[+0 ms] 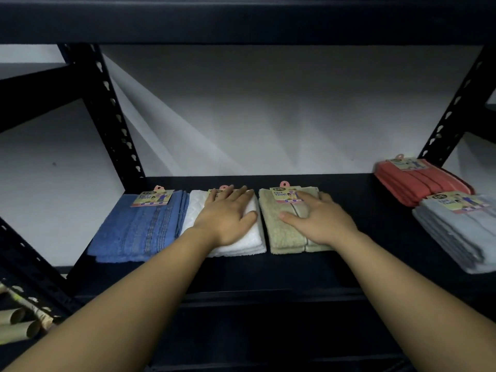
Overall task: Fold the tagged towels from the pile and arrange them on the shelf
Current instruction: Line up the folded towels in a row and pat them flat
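Left hand (228, 213) laid flat on white towel (241, 242), right hand (318, 217) flat on beige towel (284, 232); nothing gripped. Folds possibly dragged askew, tags apparently creased, if towels are pushed along shelf (349, 237).

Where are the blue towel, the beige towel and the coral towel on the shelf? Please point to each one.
blue towel (139, 226): head view, middle of its folded top face.
beige towel (281, 232): head view, bare front part beside the right hand.
coral towel (418, 183): head view, middle of its top face.
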